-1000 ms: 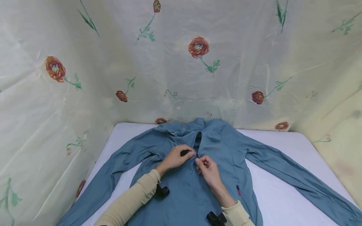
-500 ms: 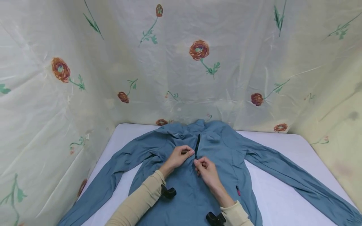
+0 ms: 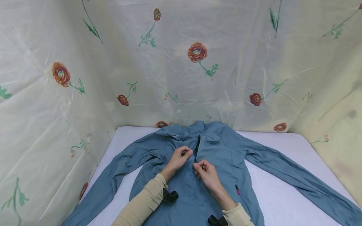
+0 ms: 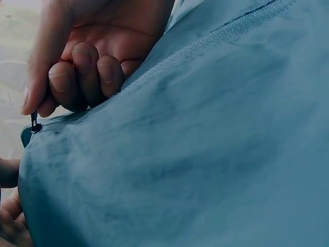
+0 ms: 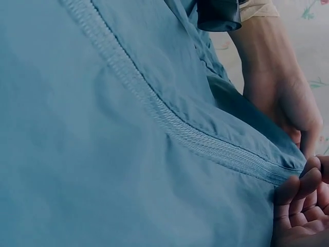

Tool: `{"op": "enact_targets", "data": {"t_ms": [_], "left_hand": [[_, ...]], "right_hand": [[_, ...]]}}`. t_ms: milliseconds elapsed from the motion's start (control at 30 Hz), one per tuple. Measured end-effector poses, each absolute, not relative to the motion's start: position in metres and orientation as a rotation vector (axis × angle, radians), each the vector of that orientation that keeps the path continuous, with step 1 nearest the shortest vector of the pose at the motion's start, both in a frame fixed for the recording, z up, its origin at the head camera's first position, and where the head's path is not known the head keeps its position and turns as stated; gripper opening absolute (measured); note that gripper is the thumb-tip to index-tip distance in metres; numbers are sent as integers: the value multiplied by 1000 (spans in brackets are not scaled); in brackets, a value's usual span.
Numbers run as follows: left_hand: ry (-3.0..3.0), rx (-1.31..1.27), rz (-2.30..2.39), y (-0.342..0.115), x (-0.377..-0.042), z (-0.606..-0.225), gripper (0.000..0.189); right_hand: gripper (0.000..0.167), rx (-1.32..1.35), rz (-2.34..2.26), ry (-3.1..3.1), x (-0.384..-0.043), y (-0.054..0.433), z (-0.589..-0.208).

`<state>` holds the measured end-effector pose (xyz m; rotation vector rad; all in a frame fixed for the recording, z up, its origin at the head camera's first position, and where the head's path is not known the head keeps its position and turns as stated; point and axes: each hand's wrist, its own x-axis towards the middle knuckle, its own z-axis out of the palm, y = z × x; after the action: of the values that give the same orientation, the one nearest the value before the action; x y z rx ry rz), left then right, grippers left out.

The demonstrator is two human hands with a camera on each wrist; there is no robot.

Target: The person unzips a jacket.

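A blue-grey zip jacket lies front up with its sleeves spread to both sides. Its front zipper is parted in a narrow dark gap below the collar and joined beneath. My right hand pinches the small dark zipper pull between thumb and forefinger, its other fingers curled. Just to the left and a little higher, my left hand pinches the jacket front beside the gap. In the right wrist view the fabric rises to a taut peak at the hands, which hide the slider there.
The jacket lies on a white-covered table. Flower-printed curtains stand behind it and on both sides. A dark pocket zip with a red tab shows at the jacket's right. Each wrist wears a black camera.
My right hand has drawn the zipper pull slightly down, and the gap below the collar is a little longer. My left hand keeps its hold. The head view has shifted slightly.
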<state>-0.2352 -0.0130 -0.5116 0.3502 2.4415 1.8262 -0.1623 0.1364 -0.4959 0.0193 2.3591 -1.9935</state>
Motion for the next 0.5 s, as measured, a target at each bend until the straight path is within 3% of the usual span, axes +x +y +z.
{"op": "enact_targets", "data": {"t_ms": [500], "left_hand": [[2476, 359, 1901, -17, -241, -515, 22]], "right_hand": [[24, -23, -1954, 2326, -156, 134, -495]]}}
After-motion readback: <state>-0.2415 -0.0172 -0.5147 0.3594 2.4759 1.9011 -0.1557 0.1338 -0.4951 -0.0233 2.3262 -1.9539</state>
